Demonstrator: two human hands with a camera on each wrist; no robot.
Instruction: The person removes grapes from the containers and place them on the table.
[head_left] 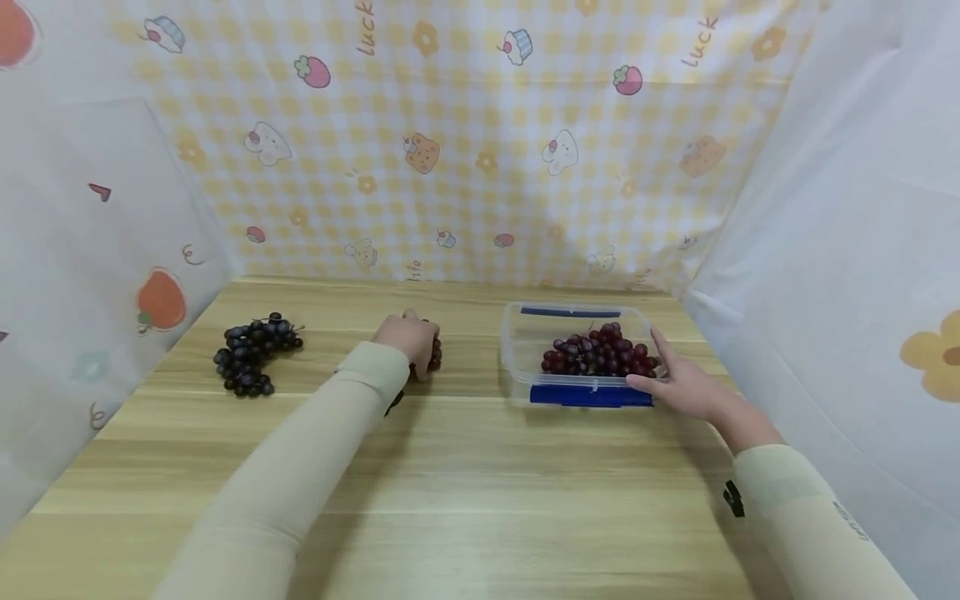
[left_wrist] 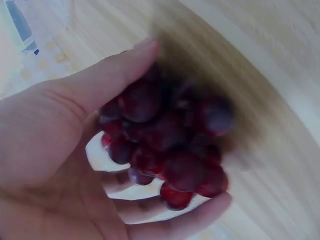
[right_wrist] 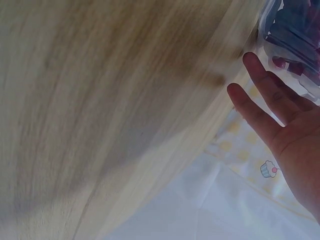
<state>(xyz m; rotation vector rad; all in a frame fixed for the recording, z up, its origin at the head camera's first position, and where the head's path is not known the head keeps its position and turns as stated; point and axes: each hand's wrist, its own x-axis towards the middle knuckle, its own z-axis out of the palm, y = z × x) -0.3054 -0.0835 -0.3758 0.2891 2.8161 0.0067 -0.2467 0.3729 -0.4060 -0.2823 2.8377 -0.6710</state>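
Note:
A bunch of red grapes (left_wrist: 165,150) is in my left hand (head_left: 410,337), thumb on one side and fingers curled round the other. In the head view that hand hides most of the bunch, low over the middle of the table. My right hand (head_left: 686,385) rests against the right end of a clear plastic container (head_left: 517,387) with blue clips, its fingers spread and fairly straight in the right wrist view. Inside the container, towards its right side, lies a heap of dark red grapes (head_left: 600,350). No lid covers it in the head view.
A curved bunch of black grapes (head_left: 251,354) lies on the wooden table (head_left: 450,500) at the left. Behind the table hangs a yellow checked cloth (head_left: 465,192), and white sheets (head_left: 840,292) close off both sides.

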